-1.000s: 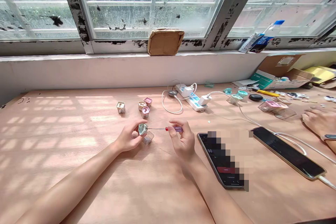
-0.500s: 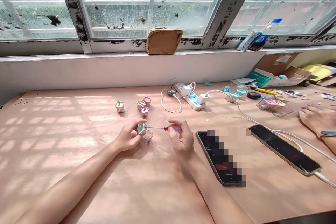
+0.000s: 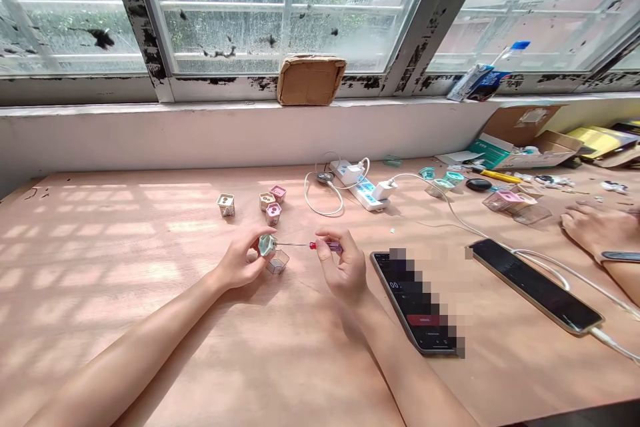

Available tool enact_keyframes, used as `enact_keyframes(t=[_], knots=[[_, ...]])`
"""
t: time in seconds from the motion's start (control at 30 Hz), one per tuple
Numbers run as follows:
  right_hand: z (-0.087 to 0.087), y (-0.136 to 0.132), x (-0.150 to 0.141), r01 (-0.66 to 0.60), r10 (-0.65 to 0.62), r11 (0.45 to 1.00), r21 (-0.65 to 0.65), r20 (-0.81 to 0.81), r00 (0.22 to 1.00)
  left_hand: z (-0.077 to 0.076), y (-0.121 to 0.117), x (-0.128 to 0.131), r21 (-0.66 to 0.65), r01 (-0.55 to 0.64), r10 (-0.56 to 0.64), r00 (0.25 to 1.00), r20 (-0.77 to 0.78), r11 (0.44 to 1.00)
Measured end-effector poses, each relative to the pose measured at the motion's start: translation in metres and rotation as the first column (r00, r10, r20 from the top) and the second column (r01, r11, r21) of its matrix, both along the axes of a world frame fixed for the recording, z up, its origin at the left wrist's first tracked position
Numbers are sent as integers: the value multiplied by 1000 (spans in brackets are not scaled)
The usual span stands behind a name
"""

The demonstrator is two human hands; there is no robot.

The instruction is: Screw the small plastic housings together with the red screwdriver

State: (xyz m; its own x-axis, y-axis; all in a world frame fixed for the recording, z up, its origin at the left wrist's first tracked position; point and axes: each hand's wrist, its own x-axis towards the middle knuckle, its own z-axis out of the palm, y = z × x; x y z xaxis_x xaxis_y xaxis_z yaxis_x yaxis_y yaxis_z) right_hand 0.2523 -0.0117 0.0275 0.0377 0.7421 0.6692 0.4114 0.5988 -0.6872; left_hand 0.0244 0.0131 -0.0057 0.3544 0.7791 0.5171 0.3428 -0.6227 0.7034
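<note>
Between the thumb and fingers of my left hand [image 3: 240,260] is a small pale green plastic piece [image 3: 267,245], tilted on its side. My right hand [image 3: 344,265] is closed round the red and purple handle of a screwdriver [image 3: 327,247]. Its thin metal shaft points left and the tip meets the green piece; the exact contact is too small to make out. Just below the piece, a clear angular container [image 3: 277,262] stands on the table. Beyond my hands sit small hexagonal boxes with pink lids [image 3: 273,210] and beige lids [image 3: 225,201].
Two phones [image 3: 415,307] [image 3: 537,287] lie to the right. A white power strip [image 3: 360,185] with cables is at the back. Green-lidded boxes [image 3: 440,187], a yellow-handled tool [image 3: 500,176] and an open carton [image 3: 530,150] stand back right. Another person's hand [image 3: 585,227] rests at the right edge.
The view has shifted slightly, so everything sits a little further left. Both hands keep their hold on the green piece and the screwdriver, with no other clear change.
</note>
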Motion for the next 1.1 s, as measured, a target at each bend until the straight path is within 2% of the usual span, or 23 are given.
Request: enact_keyframes(t=[0.13, 0.37, 0.7, 0.93, 1.1], knots=[[-1, 0, 1, -20, 20, 1000, 17, 8, 1000, 0, 0, 0, 8, -7, 7, 1000, 3, 1000], [-4, 3, 3, -27, 24, 997, -69, -47, 999, -1, 1, 0, -16, 17, -16, 1000, 23, 1000], [-2, 1, 2, -93, 92, 996, -16, -66, 994, 0, 0, 0, -39, 23, -23, 1000, -1, 999], [-4, 2, 3, -88, 76, 989, -116, -105, 992, -2, 1, -1, -45, 30, -30, 1000, 1, 999], [-6, 2, 3, -94, 87, 992, -81, -85, 993, -3, 2, -1, -52, 20, -20, 1000, 10, 998]])
